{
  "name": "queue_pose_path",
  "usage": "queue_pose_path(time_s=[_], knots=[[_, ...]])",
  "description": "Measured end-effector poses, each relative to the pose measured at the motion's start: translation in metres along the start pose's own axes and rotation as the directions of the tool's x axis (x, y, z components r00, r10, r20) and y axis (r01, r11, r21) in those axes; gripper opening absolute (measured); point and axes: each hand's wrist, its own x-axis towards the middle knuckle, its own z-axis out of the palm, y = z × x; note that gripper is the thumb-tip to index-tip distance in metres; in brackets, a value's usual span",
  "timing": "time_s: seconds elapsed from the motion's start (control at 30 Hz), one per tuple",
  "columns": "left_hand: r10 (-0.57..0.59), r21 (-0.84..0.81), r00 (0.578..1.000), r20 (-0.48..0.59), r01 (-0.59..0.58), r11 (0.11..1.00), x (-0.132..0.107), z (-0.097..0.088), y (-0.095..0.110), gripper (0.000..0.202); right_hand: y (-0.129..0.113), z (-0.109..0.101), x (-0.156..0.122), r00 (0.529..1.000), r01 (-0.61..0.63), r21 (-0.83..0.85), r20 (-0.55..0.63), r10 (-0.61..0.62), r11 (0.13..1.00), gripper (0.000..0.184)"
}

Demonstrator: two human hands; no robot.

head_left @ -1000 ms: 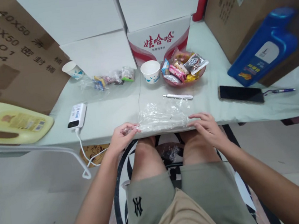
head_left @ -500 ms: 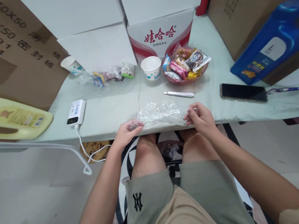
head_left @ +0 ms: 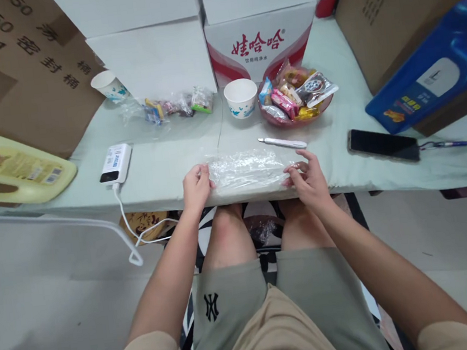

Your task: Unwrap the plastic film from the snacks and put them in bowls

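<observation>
A crinkled clear plastic bag (head_left: 246, 169) stretches between my two hands at the table's front edge. My left hand (head_left: 197, 189) is closed on its left end, thumb on top. At the other end my right hand (head_left: 306, 177) pinches the plastic between thumb and fingers. Just behind the bag lies a white utility knife (head_left: 282, 142), apart from both hands. Farther back stand a paper cup (head_left: 241, 99) and a reddish bowl (head_left: 295, 118) filled with wrapped snacks.
On the left are a white power bank (head_left: 116, 163) with a cable, a yellow bottle (head_left: 17, 166), another paper cup (head_left: 109, 87) and bagged snacks (head_left: 179, 105). A phone (head_left: 383, 145) and a blue bottle (head_left: 428, 74) are on the right. Boxes (head_left: 263, 45) line the back.
My left hand has turned more upright and raised its end of the bag slightly. The bag looks pulled flatter and straighter. My right hand keeps its grip, and the view has shifted a little.
</observation>
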Motion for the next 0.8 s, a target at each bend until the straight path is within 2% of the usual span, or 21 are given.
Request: queue_pose_path(time_s=[0.1, 0.23, 0.4, 0.6, 0.7, 0.8], knots=[[-0.031, 0.117, 1.000, 0.001, 0.031, 0.993, 0.001, -0.004, -0.003, 0.041, -0.001, 0.005, 0.006, 0.999, -0.045, -0.117, -0.036, 0.041, 0.992, 0.045], [-0.077, 0.209, 0.997, 0.028, 0.069, 0.975, 0.001, -0.009, -0.002, 0.039, 0.001, 0.006, 0.010, 0.995, -0.099, -0.285, -0.016, 0.098, 0.954, 0.046], [-0.078, 0.273, 0.996, 0.052, 0.061, 0.960, -0.002, -0.015, -0.003, 0.040, 0.004, 0.004, 0.009, 0.996, 0.046, -0.539, -0.038, -0.079, 0.841, 0.052], [-0.006, 0.476, 0.999, -0.050, 0.029, 0.879, -0.012, -0.018, -0.005, 0.022, 0.010, 0.005, 0.007, 0.985, 0.136, -0.708, 0.019, -0.174, 0.693, 0.053], [0.032, 0.485, 0.997, -0.076, 0.009, 0.875, -0.011, -0.015, -0.006, 0.018, 0.011, 0.006, 0.004, 0.963, 0.205, -0.763, 0.046, -0.265, 0.613, 0.051], [0.034, 0.472, 0.997, -0.071, 0.004, 0.882, -0.004, -0.012, -0.007, 0.017, 0.008, 0.006, 0.002, 0.938, 0.245, -0.838, 0.079, -0.337, 0.487, 0.047]])
